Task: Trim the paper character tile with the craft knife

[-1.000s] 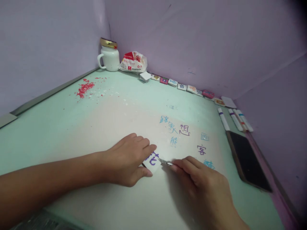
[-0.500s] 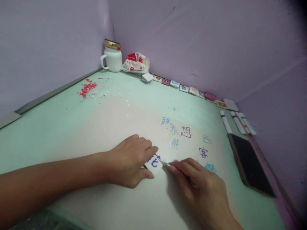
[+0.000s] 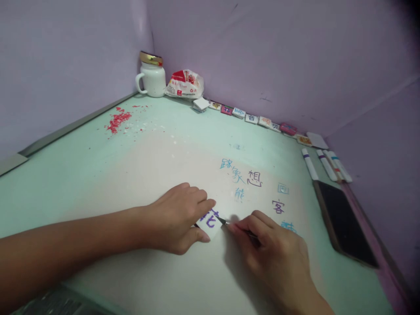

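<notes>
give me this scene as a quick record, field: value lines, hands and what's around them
left hand: left hand presses down a small white block with a purple character on it
right hand: right hand grips a thin metal-tipped tool, tip at the block's edge
surface: pale green table with coloured characters written on it
far corner: white mug with gold lid, snack bag
back wall: row of small tiles
right side: markers, dark phone
left side: red crumbs

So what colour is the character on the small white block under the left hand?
Purple, on the white block pinned by the left hand; the head view shows it.
</notes>
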A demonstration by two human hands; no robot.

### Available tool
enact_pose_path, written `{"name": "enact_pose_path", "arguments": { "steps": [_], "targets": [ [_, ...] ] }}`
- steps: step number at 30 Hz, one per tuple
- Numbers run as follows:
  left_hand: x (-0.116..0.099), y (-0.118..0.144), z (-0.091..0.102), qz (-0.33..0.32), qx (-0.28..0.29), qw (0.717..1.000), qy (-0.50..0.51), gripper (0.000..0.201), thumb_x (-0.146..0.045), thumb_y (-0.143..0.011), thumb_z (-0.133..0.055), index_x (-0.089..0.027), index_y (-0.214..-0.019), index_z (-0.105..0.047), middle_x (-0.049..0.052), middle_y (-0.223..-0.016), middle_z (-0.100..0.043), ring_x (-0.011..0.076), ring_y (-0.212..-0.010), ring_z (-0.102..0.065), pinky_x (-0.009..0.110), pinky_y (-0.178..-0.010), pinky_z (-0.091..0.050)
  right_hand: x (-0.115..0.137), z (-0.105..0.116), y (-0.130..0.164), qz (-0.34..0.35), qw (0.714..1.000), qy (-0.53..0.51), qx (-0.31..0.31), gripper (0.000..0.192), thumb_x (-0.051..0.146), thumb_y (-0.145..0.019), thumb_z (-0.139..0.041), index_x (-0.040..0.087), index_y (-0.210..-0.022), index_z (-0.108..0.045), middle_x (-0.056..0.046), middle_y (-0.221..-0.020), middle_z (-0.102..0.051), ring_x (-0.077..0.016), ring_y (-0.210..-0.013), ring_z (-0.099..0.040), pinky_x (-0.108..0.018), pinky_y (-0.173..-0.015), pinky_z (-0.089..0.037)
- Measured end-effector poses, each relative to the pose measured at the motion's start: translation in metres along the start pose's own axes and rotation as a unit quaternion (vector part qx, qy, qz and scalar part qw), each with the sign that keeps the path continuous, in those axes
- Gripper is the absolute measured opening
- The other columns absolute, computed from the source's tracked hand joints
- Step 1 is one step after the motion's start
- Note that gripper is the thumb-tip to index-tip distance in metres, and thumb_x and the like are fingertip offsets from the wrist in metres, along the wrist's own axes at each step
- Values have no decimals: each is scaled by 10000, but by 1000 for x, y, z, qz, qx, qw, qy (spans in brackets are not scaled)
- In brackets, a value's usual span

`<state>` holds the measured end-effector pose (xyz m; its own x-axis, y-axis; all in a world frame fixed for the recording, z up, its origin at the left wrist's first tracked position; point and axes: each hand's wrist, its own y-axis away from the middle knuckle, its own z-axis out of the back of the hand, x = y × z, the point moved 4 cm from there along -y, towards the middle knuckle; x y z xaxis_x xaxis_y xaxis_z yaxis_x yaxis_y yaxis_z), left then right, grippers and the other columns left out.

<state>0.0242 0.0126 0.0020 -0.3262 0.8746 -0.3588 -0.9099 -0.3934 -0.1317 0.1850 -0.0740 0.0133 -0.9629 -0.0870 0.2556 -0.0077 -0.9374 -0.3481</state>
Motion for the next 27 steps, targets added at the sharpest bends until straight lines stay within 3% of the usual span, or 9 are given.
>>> {"name": "enact_pose_path", "arguments": {
  "steps": [4,8,27],
  "targets": [
    [1,-1,1,5,2,1000,2,365,-359,-774,-692,-143,-1042,-570,105,-914,-598,259,-784,-549,399,-735,-448,-5,-3,-3,21,998,-51,27,299,335,-882,-532,203,-617,-572,38,-565,-540,-74,-418,-418,-241,-441,-246],
    [1,-1,0,11,5,1000,3,368,-366,-771,-695,-153,-1044,-571,93,-894,-595,253,-783,-549,392,-732,-433,-9,-6,-5,-5,994,-82,66,261,326,-865,-552,203,-635,-571,39,-578,-530,-83,-459,-444,-240,-479,-267],
    [1,-2,2,26,25,999,3,404,-340,-774,-689,-139,-1107,-584,78,-888,-597,250,-786,-550,395,-717,-416,-5,-5,-8,-26,990,-92,108,214,273,-808,-541,205,-605,-536,35,-581,-571,-104,-460,-468,-243,-467,-266]
  ]
}}
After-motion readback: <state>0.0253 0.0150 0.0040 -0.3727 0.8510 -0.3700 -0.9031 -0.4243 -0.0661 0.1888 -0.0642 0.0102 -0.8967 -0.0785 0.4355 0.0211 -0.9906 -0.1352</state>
